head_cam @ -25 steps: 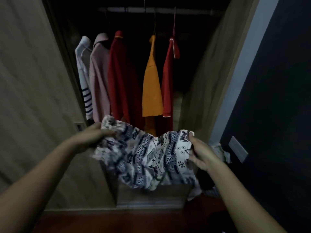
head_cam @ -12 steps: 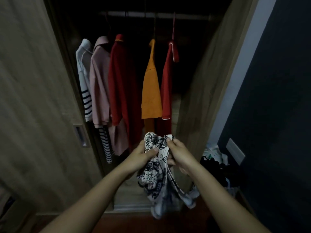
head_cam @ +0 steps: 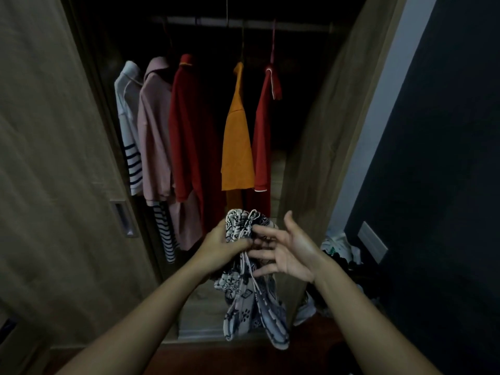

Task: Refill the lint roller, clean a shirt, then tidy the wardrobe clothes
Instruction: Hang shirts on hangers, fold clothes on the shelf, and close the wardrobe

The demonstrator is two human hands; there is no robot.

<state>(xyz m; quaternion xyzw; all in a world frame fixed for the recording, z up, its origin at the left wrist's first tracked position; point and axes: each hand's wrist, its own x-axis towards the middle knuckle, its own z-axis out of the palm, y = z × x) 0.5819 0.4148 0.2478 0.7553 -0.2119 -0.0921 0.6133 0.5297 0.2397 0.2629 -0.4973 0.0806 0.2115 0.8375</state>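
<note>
Left hand (head_cam: 221, 246) grips the bunched top of a patterned black-and-white garment (head_cam: 251, 290), which hangs down in front of the open wardrobe (head_cam: 319, 147). Right hand (head_cam: 286, 250) released, palm up, fingers spread, fingertips just touching the fabric. Behind, five tops hang on the rail (head_cam: 243, 23): striped white, pink, dark red, orange shirt (head_cam: 236, 147), red.

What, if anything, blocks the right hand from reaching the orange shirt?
Probably nothing. The right hand is open and empty, and the left hand grips the cloth. The orange shirt hangs above the hands with its front uncovered. How far back it hangs is hard to judge.
</note>
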